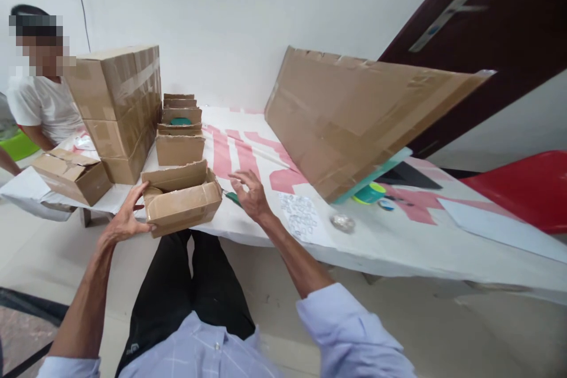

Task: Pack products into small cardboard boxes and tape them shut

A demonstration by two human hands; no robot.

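A small brown cardboard box (181, 207) with raised top flaps stands at the table's near edge, in front of my legs. My left hand (126, 218) grips its left end, thumb low on the front side and fingers along the upper edge. My right hand (251, 195) hovers just right of the box, fingers apart and slightly bent, holding nothing that I can see. Beneath it, close to the box's right end, lies a slim green-handled tool (233, 198), partly hidden by the hand. The inside of the box is mostly out of sight.
Behind the box stands a row of open cardboard boxes (181, 149). Left are stacked taped boxes (128, 112), a closed box (73, 174) and a seated person (42, 100). Right are a leaning cardboard sheet (354, 112), a sticker sheet (301, 215), tape rolls (370, 192) and a clear lump (342, 222).
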